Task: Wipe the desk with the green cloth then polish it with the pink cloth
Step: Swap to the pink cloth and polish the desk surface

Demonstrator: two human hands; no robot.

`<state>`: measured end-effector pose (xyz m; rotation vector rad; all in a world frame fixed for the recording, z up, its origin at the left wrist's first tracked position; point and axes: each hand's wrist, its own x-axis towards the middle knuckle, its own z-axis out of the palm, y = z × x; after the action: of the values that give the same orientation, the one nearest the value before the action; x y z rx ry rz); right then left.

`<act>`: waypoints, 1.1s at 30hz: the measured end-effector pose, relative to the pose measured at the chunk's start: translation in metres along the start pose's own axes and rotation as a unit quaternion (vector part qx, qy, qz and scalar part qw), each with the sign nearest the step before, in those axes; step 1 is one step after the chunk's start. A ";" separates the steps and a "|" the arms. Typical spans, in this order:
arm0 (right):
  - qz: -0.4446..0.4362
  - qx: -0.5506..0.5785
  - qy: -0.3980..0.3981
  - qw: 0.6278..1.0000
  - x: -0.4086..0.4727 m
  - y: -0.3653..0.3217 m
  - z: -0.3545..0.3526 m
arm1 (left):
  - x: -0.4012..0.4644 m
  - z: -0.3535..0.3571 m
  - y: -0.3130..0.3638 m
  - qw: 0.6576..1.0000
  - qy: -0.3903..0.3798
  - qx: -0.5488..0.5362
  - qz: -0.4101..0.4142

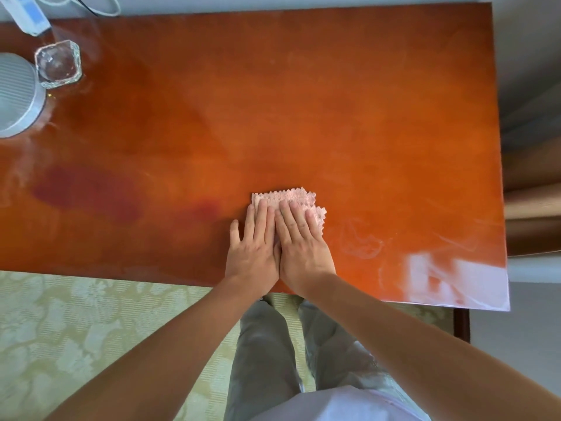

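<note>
Both hands lay flat and side by side on the pink cloth (291, 205) — the left hand (253, 241) with fingers straight and thumb spread onto bare wood, the right hand (300, 241) pressed close against it, fingers straight over the cloth. That cloth sat folded under the palms, near the front edge of the desk (303, 101) and about midway along it, its zigzag hem showing past the fingertips. No green cloth was in view, so I judged the wiping done and the polishing in hand. Faint smears showed to the right of the hands, and darker patches to the left — the next move called for steady downward pressure and sweeping strokes across those areas. Well apart, at the far left corner, stood a glass dish (58, 63) beside a round grey appliance (16, 95).
</note>
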<state>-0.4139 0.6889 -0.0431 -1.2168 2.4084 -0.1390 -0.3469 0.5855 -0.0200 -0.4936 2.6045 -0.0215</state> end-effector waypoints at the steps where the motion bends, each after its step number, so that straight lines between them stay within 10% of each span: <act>1: -0.001 -0.004 -0.002 1.000 0.000 0.000 0.000 | 0.000 0.000 -0.001 1.000 0.003 -0.002 0.002; 33: 0.042 -0.009 0.031 0.999 0.224 0.044 -0.100 | 0.224 -0.100 -0.090 0.998 0.031 0.027 0.047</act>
<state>-0.6051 0.5293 -0.0404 -1.1315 2.5144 -0.1315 -0.5452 0.4161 -0.0259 -0.3568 2.6772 -0.0779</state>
